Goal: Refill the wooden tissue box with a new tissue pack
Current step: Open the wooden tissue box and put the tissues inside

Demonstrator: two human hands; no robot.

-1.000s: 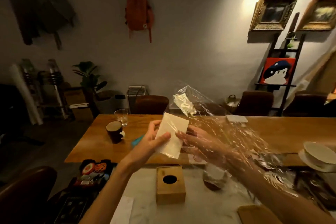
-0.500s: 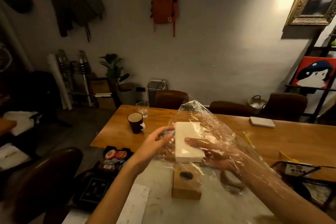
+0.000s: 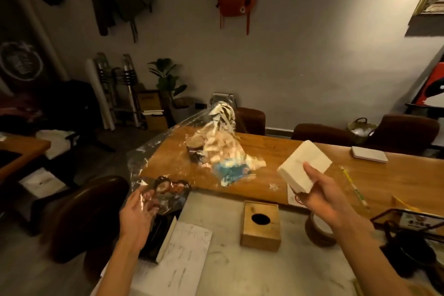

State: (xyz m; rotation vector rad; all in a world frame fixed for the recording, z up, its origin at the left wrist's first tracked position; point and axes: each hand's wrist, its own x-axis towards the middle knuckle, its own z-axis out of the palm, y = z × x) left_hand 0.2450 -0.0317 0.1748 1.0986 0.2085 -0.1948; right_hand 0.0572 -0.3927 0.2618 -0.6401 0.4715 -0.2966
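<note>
**A:** ok so what's each hand got here?

**B:** right hand (image 3: 319,197) is holding the white rectangular stack of tissues (image 3: 304,168) up in the air, tilted, thumb on the near face and the other fingers curled underneath, so it's pinching the stack. It's above the far right of the square wooden tissue box with the round hole on top (image 3: 261,225), not touching it.

**A:** and the left?

**B:** left hand (image 3: 137,216) has the crumpled clear plastic wrapper (image 3: 192,151). Fingers are loosely bunched on the wrapper's lower edge, and the rest of the film billows up and away over the long orange-brown wooden bench (image 3: 360,175). There's a blue printed patch on the film.

**A:** where's the box sitting?

**B:** upright on the pale marble-look bench (image 3: 228,267) nearer the camera, hole facing up, well apart from both hands. A white printed paper sheet (image 3: 185,259) lies to its left and a round brown cup (image 3: 317,230) sits just beside it on the right, partly hidden by the right forearm.
</note>
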